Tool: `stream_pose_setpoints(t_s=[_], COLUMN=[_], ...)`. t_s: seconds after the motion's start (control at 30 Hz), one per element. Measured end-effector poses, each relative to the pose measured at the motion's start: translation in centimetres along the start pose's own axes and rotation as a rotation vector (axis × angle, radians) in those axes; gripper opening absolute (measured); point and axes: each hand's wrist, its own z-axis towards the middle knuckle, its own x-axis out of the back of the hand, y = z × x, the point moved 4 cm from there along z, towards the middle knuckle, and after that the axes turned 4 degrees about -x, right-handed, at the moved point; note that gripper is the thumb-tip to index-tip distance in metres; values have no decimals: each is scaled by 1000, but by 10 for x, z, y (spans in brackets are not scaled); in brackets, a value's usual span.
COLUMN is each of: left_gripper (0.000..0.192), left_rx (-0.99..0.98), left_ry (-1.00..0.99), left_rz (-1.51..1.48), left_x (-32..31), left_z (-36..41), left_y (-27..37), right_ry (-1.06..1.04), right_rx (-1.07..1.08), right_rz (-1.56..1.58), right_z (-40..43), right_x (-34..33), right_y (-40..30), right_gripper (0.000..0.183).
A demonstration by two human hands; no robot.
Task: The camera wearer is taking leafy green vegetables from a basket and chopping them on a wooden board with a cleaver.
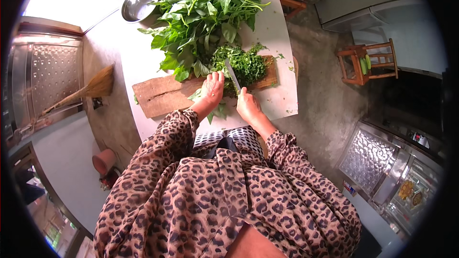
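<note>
My right hand (248,105) grips the handle of a kitchen knife (233,76), its blade pointing away from me across the chopped greens. My left hand (212,91) lies just left of the blade, fingers together over leafy greens; a few leaves stick out beside and below it. Beneath both is a wooden cutting board (161,95) with a dark crack on its left part. Finely chopped greens (247,66) are heaped toward the board's right end. Beyond the board rises a large pile of whole leafy stems (208,10). What the left palm covers is hidden.
A metal bowl (139,4) stands at the far left of the white table (281,93), where green scraps are scattered. A broom (96,85) leans at left near a pink bucket (104,160). On the right, a small wooden chair (353,64) holds green vegetables (365,64).
</note>
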Motion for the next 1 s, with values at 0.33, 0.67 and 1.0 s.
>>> stream_pose_setpoints(t_s=[0.33, 0.67, 1.0], left_gripper=[47, 46, 50], left_rx=[0, 65, 30], left_ry=[-32, -118, -117], left_rz=[418, 352, 247], left_x=[-27, -26, -19], left_z=[8, 7, 6], left_y=[-2, -10, -8], right_ry=[35, -14, -58], right_rx=[-10, 13, -17], right_rz=[-60, -14, -10], right_z=[34, 9, 14], right_x=[-31, 15, -13], right_y=[-7, -11, -2], right_gripper=[24, 16, 20])
